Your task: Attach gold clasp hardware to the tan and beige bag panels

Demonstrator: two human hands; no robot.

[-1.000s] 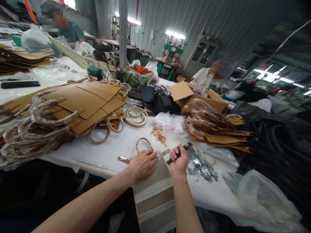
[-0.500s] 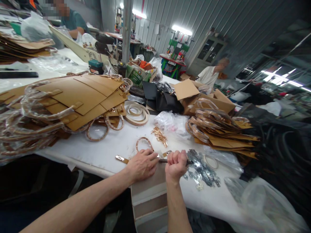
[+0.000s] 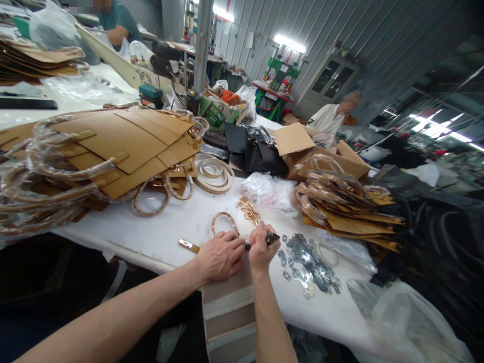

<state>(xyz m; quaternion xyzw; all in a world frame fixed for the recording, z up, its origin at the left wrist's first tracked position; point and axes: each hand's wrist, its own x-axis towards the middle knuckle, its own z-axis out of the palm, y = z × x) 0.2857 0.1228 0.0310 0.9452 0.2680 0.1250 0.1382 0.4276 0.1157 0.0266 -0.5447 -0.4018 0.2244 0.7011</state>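
My left hand [image 3: 221,256] lies over the top end of a pale bag panel [image 3: 230,310], its fingers bent and pressed onto it. The panel has stitched pocket-like strips and hangs down over the table's front edge. My right hand [image 3: 260,248] is wrapped round a dark rod-like tool [image 3: 273,238], one end sticking out to the right. The tool's other end reaches my left fingers, and its tip is hidden. Just beyond my left hand stands a wrapped brown handle loop [image 3: 224,217]. A tan strap with a gold metal plate [image 3: 188,245] pokes out to the left.
Grey metal plates [image 3: 308,262] lie scattered on the right, gold fittings [image 3: 247,207] further back. Stacks of tan bag panels [image 3: 124,146] and more tan pieces [image 3: 344,212] flank the work. Behind are a strip coil [image 3: 215,174], plastic bags [image 3: 266,189] and a black handbag [image 3: 264,154]. Two people sit further off.
My right hand has shifted left, closer to my left hand, and turned with the tool, whose free end now tilts upward. My left hand stays almost where it was.
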